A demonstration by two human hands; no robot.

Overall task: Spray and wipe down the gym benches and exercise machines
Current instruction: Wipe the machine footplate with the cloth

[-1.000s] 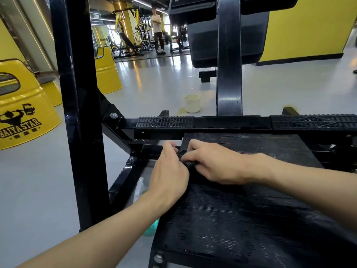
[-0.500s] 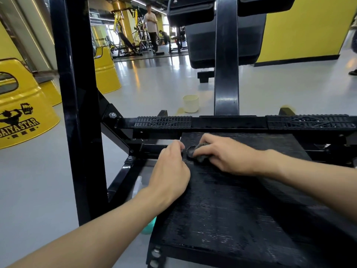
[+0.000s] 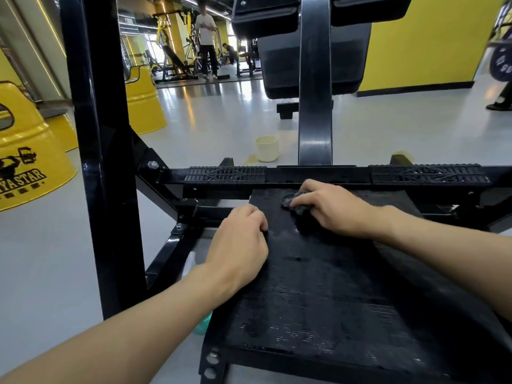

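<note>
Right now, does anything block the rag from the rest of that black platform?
Only the left hand, resting on the platform's left edge beside the rag the right hand holds. The remaining surface shows nothing on it.

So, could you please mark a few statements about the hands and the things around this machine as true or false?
1. The right hand holds a dark cloth against the black platform. True.
2. The left hand holds a spray bottle. False: it rests at the platform's left edge, no bottle in it.
3. A pale cup stands on the floor beyond the machine. True.
4. The cloth lies at the platform's near end. False: it is at the far end, by the crossbar.
</note>
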